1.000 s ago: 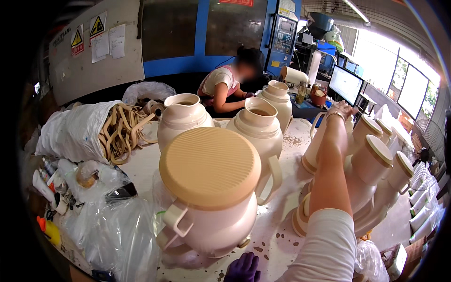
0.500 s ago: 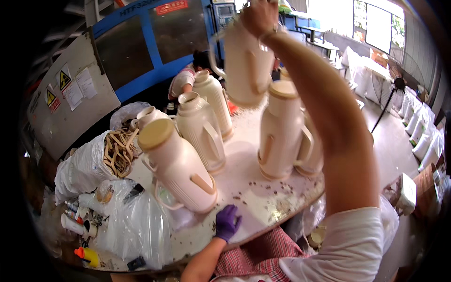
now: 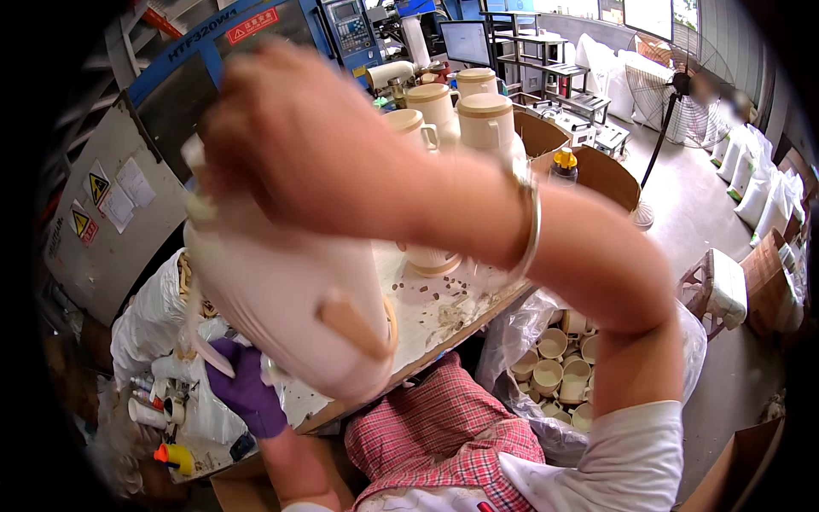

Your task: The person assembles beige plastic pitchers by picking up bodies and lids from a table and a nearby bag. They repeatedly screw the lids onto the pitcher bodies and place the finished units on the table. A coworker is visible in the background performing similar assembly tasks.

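My right hand [image 3: 281,145], bare and blurred by motion, is closed around the top of a cream plastic thermos jug [image 3: 273,282]. The jug is tilted and held up close over the near left side of the table, with a tan strip low on its front. My left hand [image 3: 243,388], in a purple glove, is by the jug's lower left side, next to its pale handle; its fingers are partly hidden. Behind my right forearm stand several more cream jugs with tan lids [image 3: 486,107].
A white sack [image 3: 141,337] of tan strips and clear plastic bags lie at the table's left. Below the right edge, a plastic-lined container holds several cream cups [image 3: 554,375]. Brown cartons [image 3: 606,175], a standing fan [image 3: 680,84] and a blue machine [image 3: 230,51] surround the table.
My right hand has come down and left, bringing the raised jug nearer. My left hand has moved left from the tabletop to the jug's side. The view has shifted.
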Demonstrator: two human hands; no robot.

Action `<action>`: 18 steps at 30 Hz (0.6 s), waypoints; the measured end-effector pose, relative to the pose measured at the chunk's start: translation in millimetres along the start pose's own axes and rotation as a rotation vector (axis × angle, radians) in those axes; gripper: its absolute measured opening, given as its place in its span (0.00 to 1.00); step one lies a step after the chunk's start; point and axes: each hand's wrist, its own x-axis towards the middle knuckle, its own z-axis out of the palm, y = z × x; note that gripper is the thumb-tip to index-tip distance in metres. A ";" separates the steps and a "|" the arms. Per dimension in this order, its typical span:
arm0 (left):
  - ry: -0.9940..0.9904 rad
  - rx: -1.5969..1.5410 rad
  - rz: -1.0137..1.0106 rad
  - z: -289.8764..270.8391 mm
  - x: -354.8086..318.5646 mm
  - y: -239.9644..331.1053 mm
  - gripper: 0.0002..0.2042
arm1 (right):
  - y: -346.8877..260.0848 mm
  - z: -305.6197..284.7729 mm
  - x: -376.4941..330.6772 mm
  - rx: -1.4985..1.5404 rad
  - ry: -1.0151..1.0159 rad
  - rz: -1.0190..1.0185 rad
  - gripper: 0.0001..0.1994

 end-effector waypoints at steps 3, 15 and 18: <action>0.175 0.143 -0.121 13.0 -50.9 -33.8 0.10 | -13.5 26.8 -113.8 0.270 0.049 0.049 0.32; 0.349 -0.126 -0.258 -14.1 -133.5 -137.1 0.06 | -163.2 19.0 -802.3 -0.080 -1.028 2.230 0.33; 0.270 -0.152 -0.340 -11.7 -137.4 -159.2 0.04 | -200.8 26.8 -802.1 -0.105 -1.194 2.239 0.31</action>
